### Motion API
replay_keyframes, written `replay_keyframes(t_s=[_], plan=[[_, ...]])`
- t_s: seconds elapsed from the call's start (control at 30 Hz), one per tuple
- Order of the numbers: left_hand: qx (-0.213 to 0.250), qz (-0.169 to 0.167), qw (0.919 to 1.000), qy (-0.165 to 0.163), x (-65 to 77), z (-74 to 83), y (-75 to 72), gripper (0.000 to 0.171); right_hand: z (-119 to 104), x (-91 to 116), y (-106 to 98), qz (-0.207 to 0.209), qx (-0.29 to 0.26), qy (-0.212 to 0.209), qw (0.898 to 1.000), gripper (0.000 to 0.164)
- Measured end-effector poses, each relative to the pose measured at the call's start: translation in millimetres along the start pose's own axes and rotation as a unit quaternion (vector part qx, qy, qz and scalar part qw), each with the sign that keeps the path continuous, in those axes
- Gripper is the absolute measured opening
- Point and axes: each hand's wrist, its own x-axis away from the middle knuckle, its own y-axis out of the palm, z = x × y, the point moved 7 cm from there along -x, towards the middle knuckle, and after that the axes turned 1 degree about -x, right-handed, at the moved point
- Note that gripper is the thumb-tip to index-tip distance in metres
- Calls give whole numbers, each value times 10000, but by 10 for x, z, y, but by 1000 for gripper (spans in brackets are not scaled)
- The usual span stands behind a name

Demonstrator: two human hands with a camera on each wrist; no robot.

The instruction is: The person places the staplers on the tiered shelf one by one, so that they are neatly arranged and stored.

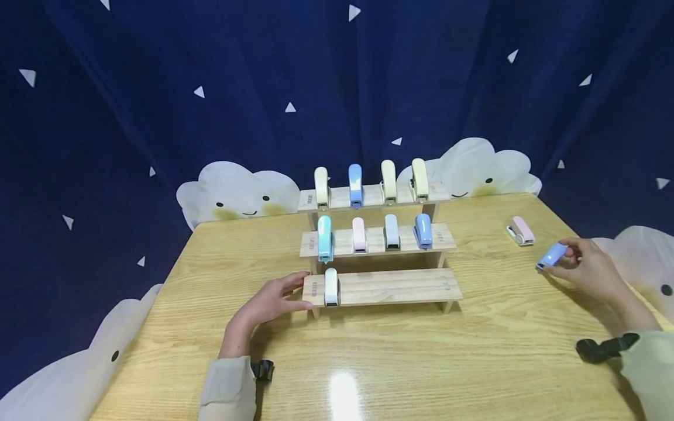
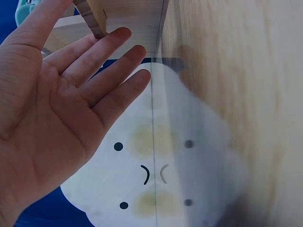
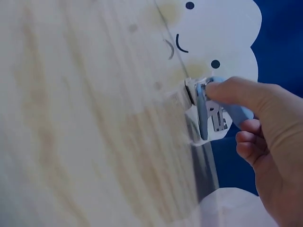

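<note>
At the table's right side my right hand (image 1: 590, 266) pinches a small blue stapler (image 1: 553, 256) between thumb and fingers. The right wrist view shows that stapler (image 3: 202, 111) tilted on its side, its metal parts visible. A pink stapler (image 1: 522, 230) lies on the table just beyond it. My left hand (image 1: 271, 301) touches the left end of a three-step wooden rack (image 1: 400, 286), thumb near the front edge. Its fingers look mostly straight in the left wrist view. A white stapler (image 1: 331, 286) stands at the left of the lowest step.
The middle step carries a turquoise stapler (image 1: 325, 238), a pink one (image 1: 359, 235), a grey one (image 1: 391, 232) and a blue one (image 1: 423, 230). On the top step stand cream staplers (image 1: 388, 181) and a blue one (image 1: 356, 184). A dark curtain (image 1: 253, 70) hangs behind the table.
</note>
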Motion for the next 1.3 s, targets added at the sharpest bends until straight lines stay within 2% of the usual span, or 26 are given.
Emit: replay_keyframes(t_s=[0.13,0.27,0.47,0.8,1.03,1.3], plan=[[-40,30,10000,-5,-4,5,-5,81,-122,25,-10,61,-90,105,9999,62],[-49,28,10000,-7,-4,9,-3,81,-331,59,-41,166,-386,-85,9991,60],[-94,14,10000,29,0,12,-6,81,-775,92,-72,500,-1009,-797,9904,58],[-42,-2,10000,3,-2,-2,-3,81,-1700,135,-108,815,-960,-2025,9712,75],[-84,1,10000,14,-3,19,-6,81,-2281,212,9,642,-962,-2875,9508,81],[-73,23,10000,-15,0,6,-8,82,-2751,267,340,90,-1203,-3476,9299,75]])
